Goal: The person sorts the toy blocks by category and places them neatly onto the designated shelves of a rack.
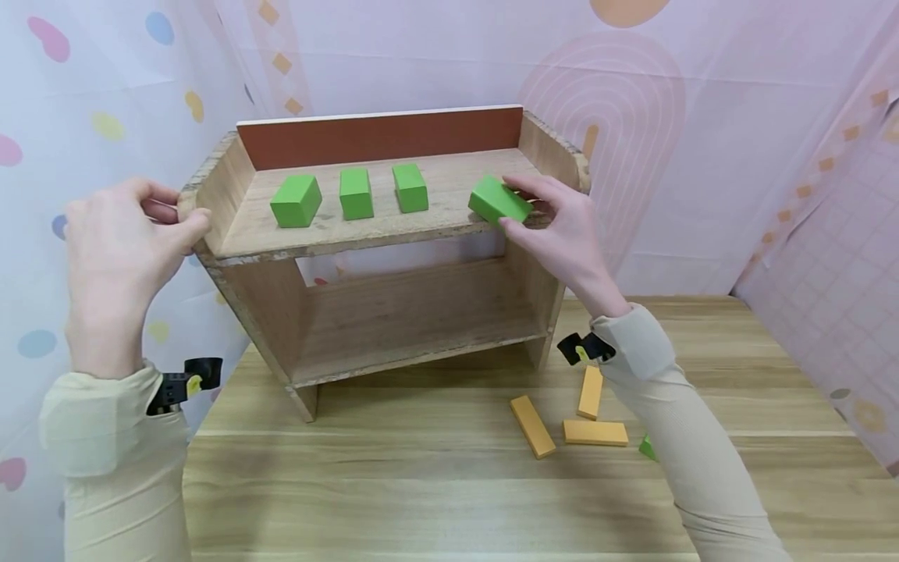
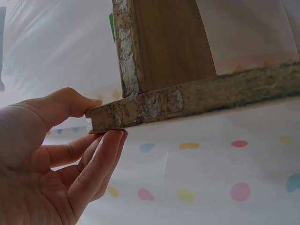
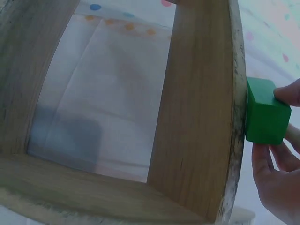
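Observation:
A small two-tier wooden shelf (image 1: 421,304) stands on the table. With thumb and fingers my left hand (image 1: 126,257) pinches the front edge of its left side panel (image 2: 154,108). At the right end of the top board, my right hand (image 1: 562,226) holds a green block (image 1: 499,200) between thumb and fingers. The block is tilted in the head view, close against the board's front edge in the right wrist view (image 3: 267,112). Further left on the top board, several green blocks sit in a row: a left one (image 1: 296,201), a middle one (image 1: 356,193) and a right one (image 1: 410,188).
Orange flat blocks lie on the wooden table (image 1: 393,499): one slanted (image 1: 532,427), one crosswise (image 1: 595,432) and one farther back (image 1: 590,393). Another green block (image 1: 648,447) shows partly behind the right sleeve. A patterned cloth (image 1: 737,156) hangs behind the shelf.

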Action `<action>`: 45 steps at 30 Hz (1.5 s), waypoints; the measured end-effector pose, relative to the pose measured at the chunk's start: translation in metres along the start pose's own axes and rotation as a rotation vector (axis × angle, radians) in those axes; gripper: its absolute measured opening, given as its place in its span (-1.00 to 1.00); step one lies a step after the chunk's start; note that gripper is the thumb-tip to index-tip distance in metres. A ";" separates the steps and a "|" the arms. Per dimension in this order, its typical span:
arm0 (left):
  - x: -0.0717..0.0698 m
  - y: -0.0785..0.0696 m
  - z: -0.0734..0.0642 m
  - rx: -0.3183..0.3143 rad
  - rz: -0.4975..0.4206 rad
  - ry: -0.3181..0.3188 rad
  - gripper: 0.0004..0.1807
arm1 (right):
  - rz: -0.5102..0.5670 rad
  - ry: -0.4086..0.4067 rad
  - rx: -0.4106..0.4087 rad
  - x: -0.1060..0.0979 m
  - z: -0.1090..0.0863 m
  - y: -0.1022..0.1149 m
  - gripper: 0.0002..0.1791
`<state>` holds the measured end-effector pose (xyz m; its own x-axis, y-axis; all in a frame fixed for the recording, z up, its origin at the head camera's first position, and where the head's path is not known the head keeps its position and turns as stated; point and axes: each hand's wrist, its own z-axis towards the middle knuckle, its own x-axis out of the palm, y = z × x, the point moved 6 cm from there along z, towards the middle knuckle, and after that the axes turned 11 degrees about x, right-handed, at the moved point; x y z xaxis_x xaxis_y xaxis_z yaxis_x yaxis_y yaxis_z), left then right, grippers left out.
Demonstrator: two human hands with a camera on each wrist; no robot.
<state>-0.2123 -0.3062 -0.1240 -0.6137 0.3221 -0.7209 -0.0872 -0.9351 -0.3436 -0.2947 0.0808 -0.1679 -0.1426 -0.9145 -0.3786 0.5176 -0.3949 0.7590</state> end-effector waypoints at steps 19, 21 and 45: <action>-0.004 0.002 0.000 -0.004 -0.012 -0.010 -0.46 | -0.033 -0.056 -0.222 0.013 0.002 0.005 -0.69; -0.003 0.003 0.000 -0.011 -0.010 -0.004 -0.46 | -0.048 -0.055 -0.232 0.014 0.003 0.006 -0.72; -0.002 -0.006 -0.004 -0.004 -0.003 0.017 -0.49 | -0.419 -0.081 -0.541 0.035 -0.011 0.013 -0.61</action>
<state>-0.2074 -0.3007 -0.1234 -0.5995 0.3279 -0.7301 -0.0865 -0.9334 -0.3483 -0.2832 0.0444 -0.1772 -0.4745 -0.7060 -0.5257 0.7504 -0.6367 0.1777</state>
